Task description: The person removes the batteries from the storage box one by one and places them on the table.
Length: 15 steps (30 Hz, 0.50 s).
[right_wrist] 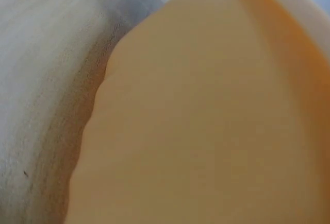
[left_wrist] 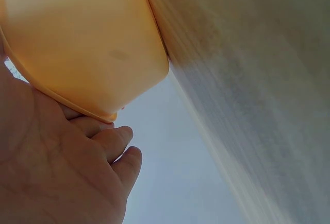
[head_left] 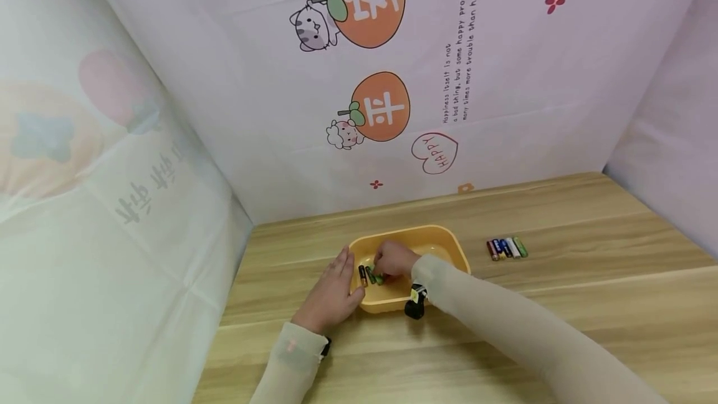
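Observation:
A yellow plastic bin (head_left: 368, 304) stands on the wooden table in the head view. Inside, near its left end, a black-and-copper battery (head_left: 362, 275) and a green battery (head_left: 370, 275) lie side by side. My right hand (head_left: 396, 259) reaches in with curled fingers and pinches another green battery (head_left: 378, 280), partly hidden by the fingers. Along the bin's left rim rests my left hand (head_left: 332, 295), fingers extended and thumb by the front left corner. The left wrist view has these fingers (left_wrist: 113, 141) against the bin's outer wall (left_wrist: 93, 49); the right wrist view shows only wall and table.
To the right of the bin, several batteries (head_left: 507, 248) in red, blue, white and green lie in a row on the table (head_left: 572, 235). Printed white cloth (head_left: 314, 173) hangs behind the table, with more cloth at both sides.

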Motion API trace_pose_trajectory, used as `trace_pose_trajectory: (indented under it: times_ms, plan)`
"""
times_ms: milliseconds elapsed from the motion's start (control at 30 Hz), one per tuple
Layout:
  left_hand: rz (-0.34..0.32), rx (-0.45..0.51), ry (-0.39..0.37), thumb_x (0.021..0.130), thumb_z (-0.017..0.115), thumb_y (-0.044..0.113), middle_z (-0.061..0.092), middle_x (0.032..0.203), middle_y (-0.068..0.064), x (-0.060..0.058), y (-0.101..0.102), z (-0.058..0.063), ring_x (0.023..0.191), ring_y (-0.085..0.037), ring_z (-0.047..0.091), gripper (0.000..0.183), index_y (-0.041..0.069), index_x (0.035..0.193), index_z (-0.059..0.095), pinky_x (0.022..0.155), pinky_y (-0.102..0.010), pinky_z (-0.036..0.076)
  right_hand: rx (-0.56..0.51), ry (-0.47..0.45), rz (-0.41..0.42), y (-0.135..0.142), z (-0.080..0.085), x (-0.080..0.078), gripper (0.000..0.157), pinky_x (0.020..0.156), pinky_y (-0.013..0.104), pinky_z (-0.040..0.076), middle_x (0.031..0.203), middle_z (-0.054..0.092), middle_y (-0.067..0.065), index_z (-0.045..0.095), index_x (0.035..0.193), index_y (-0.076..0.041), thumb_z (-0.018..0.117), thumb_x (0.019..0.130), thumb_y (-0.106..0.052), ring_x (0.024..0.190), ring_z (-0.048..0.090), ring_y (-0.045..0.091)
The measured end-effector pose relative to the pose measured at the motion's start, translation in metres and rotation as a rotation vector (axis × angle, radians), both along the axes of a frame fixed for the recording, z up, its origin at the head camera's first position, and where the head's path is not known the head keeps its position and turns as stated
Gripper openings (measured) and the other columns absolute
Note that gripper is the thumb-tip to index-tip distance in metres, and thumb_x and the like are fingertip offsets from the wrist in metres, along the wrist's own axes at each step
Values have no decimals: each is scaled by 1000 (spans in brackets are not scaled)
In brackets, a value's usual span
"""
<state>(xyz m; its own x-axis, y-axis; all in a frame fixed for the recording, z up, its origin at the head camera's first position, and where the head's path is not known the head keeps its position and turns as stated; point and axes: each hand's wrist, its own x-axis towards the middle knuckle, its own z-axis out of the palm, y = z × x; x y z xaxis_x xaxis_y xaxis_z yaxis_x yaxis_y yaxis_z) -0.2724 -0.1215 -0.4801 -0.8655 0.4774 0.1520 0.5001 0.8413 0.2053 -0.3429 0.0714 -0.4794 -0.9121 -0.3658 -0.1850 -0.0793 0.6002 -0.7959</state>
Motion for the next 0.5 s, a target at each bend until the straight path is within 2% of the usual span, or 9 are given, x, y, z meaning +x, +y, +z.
trace_pose_trajectory:
  times_ms: [100, 233, 367, 500]
  plan:
    - [-6, 2, 8, 98, 48, 37, 13, 160, -19, 1, 1, -1, 145, -27, 16, 72, -7, 150, 27, 114, -43, 22, 54, 43, 8, 2, 0, 1, 18, 51, 33, 53, 63, 64, 8, 62, 64, -5, 72, 79, -3, 53, 61, 21]
    - [-4, -1, 0, 98, 47, 38, 12, 160, -18, 2, 2, 0, 146, -27, 15, 72, -6, 150, 26, 114, -43, 21, 114, 74, 8, 4, 1, 0, 24, 46, 31, 49, 57, 63, 7, 60, 58, -7, 71, 79, -4, 49, 59, 19]
    - [5, 1, -12, 98, 46, 38, 12, 160, -17, 2, 2, 0, 146, -26, 15, 72, -6, 151, 25, 114, -43, 21, 135, 83, -1, 4, 3, 0, 20, 43, 28, 44, 58, 63, 6, 64, 61, -6, 68, 81, -5, 47, 55, 16]
    - [11, 5, -20, 99, 47, 39, 9, 161, -15, 3, 2, 1, 146, -25, 13, 72, -5, 151, 24, 115, -42, 20, 110, 89, -18, 4, 4, 0, 9, 45, 26, 44, 63, 61, 5, 66, 74, -2, 64, 83, -3, 50, 55, 15]
